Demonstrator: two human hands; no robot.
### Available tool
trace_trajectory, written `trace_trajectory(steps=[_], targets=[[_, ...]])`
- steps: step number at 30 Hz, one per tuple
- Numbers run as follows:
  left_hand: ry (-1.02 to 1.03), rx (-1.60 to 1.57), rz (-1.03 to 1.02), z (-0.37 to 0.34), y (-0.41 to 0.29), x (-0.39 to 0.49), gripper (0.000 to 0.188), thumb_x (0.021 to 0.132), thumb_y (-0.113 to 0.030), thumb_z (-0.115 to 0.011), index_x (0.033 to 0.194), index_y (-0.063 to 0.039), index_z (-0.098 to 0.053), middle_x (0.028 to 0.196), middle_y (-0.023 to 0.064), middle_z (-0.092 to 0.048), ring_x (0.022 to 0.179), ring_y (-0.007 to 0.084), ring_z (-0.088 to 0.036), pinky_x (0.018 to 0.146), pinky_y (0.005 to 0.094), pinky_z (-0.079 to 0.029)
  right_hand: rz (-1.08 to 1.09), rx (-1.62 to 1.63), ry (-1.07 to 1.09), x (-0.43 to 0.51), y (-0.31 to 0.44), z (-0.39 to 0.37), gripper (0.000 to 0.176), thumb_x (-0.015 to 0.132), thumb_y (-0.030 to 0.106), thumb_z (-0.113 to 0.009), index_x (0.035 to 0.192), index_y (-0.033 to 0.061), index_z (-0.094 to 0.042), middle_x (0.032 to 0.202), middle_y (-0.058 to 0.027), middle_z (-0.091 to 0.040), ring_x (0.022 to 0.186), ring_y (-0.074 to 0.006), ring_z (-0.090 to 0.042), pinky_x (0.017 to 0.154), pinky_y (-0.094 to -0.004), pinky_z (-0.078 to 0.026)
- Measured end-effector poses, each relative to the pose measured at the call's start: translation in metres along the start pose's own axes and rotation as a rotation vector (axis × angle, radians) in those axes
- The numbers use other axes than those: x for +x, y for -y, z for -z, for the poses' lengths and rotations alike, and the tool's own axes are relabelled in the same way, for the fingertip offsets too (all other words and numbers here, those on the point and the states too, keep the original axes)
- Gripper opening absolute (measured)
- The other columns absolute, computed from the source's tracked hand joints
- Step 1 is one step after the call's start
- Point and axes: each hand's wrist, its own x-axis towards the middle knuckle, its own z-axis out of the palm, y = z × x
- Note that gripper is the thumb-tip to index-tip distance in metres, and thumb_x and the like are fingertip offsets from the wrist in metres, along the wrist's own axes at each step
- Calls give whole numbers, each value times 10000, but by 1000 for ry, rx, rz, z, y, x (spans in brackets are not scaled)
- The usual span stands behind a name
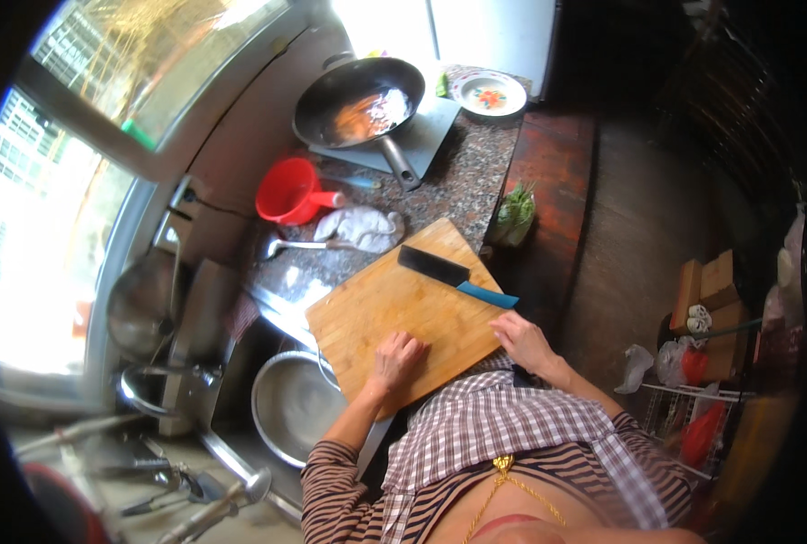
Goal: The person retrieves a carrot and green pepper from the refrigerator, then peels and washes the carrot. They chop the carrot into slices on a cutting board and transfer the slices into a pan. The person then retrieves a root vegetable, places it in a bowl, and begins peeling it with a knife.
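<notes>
A wooden cutting board (403,306) lies before me, partly over the sink edge. My left hand (398,355) rests on it with curled fingers; whether anything is under them cannot be told. At the board's right edge is my right hand (518,338), fingers bent, near the blue handle of a cleaver (435,265) that lies on the board. Beyond stands a black wok (358,102) with orange food and liquid in it, on a flat cooktop (437,132). A red plastic dipper (288,191) and a folded white cloth (360,228) sit left of the board.
A metal basin (295,408) sits in the sink beside the faucet (227,455). A ladle (308,244) lies on the granite counter (471,156). A patterned plate (489,94) stands at the back. Bagged greens (514,214) are right of the counter; boxes (720,313) and a wire rack (689,421) stand farther right.
</notes>
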Motion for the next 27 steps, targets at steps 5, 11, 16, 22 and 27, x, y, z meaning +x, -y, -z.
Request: trace_trajectory(steps=[5, 11, 16, 22, 27], targets=[[44, -254, 43, 6, 6, 10, 107, 791, -35, -683, 779, -75, -584, 760, 100, -546, 681, 290, -568, 575, 384, -473, -112, 74, -34, -35, -1, -6, 142, 915, 90, -604, 1021, 20, -667, 1036, -142, -636, 927, -344, -656, 794, -398, -549], [-458, 3, -22, 72, 74, 171, 214, 799, 49, -663, 933, -45, -525, 813, 149, -558, 758, 348, -569, 686, 437, -470, -181, 74, -127, -53, -15, 7, 161, 910, 91, -607, 1042, 28, -675, 1040, -137, -639, 933, -344, -653, 808, -400, -542], [-659, 121, -122, 123, 141, 362, 205, 850, -61, -689, 1020, -45, -576, 1068, 162, -549, 1050, 346, -570, 851, 421, -492, -264, 63, -238, -75, -40, 37, 162, 896, 84, -612, 1033, 28, -679, 1031, -141, -644, 932, -346, -650, 806, -395, -538], [-683, 255, 199, 146, 132, 471, 350, 1038, -312, -419, 1006, -43, -640, 1017, 184, -627, 982, 360, -572, 865, 424, -470, -389, 46, -361, -121, -101, 89, 182, 858, 27, -621, 1025, 0, -686, 984, -163, -661, 917, -342, -656, 801, -404, -537], [-744, -305, -94, 114, -22, 515, 342, 1049, -287, -419, 1039, -27, -642, 1061, 128, -655, 991, 254, -623, 890, 373, -472, -407, 53, -265, -167, -163, 129, 170, 877, 111, -644, 1019, 34, -697, 962, -160, -665, 921, -341, -653, 815, -397, -531]])
